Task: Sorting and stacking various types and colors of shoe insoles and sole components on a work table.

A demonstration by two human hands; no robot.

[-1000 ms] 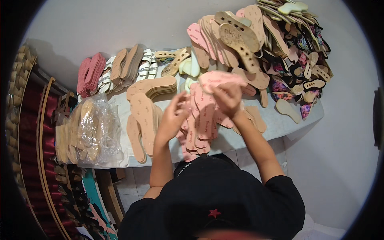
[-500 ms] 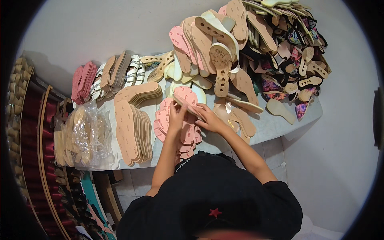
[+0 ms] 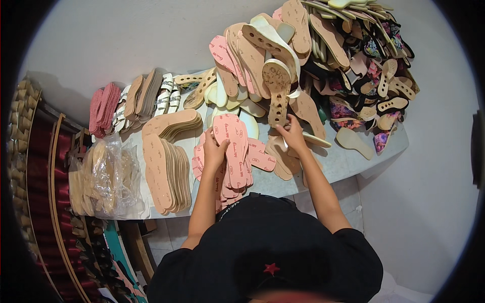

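Your left hand [image 3: 214, 151] is clamped on a bunch of pink insoles [image 3: 233, 146], approx 4–5 in the grip, exact count hard to tell. They stand tilted over a loose pink pile [image 3: 225, 184] at the near edge of the surface [image 3: 348, 161], just in front of your chest. Your right hand [image 3: 293, 134] sits to the right, fingers curled on the heel end of a tan perforated sole [image 3: 277, 91] leaning on the big heap [image 3: 323, 60]; can't tell if it's a full grip or just a touch. Two tan insole stacks [image 3: 166, 161] lie left of the pink ones, w/ a clear bag of soles [image 3: 108, 177] further left by the surface's left edge. One loose tan sole [image 3: 353, 141] lies near the right edge. Little open room: only a bare strip right of your right forearm.
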